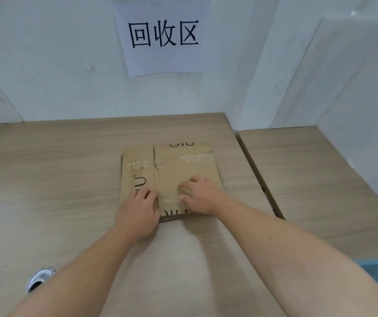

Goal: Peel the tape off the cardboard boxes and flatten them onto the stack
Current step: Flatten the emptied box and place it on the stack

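A flattened brown cardboard box (178, 165) with dark printed letters lies on the wooden table (57, 179), on top of at least one more flat cardboard layer visible at its near edge. My left hand (137, 213) rests on the near left corner of the cardboard, fingers bent over its surface. My right hand (199, 194) presses down on the near right part, fingers spread and slightly bent. A torn seam runs down the box between the two panels. No tape is clearly visible.
A white paper sign (164, 35) with black characters hangs on the white wall behind. A second wooden table (320, 179) adjoins on the right across a narrow gap. A shiny metal object (39, 279) sits at the near left.
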